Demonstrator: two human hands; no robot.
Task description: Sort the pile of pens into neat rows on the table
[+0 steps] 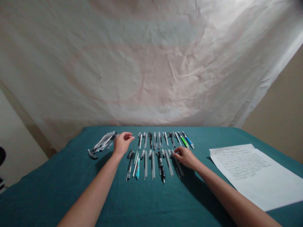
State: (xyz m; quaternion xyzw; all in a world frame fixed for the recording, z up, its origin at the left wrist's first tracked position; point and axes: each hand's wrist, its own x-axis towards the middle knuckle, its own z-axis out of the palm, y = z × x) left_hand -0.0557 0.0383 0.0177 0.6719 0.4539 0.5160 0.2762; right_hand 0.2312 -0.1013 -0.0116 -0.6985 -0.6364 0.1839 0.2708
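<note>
Two rows of pens lie across the green cloth, many with their caps beside their upper ends. My right hand (185,157) is at the right end of the near row, its thumb and fingers pinched at the top of a clear pen (179,169). My left hand (122,143) hovers between a loose pile of pens (104,141) and the far row, fingers loosely curved and apart, with nothing visible in them. Below it in the near row lie a dark-capped clear pen (130,167) and a turquoise pen (138,168). A black pen (161,165) lies mid-row.
Sheets of paper (260,176), one with handwriting, lie at the right of the green-covered table (142,205). A green pen (183,140) and a blue pen (188,140) end the far row. A pale sheet (151,72) hangs behind the table.
</note>
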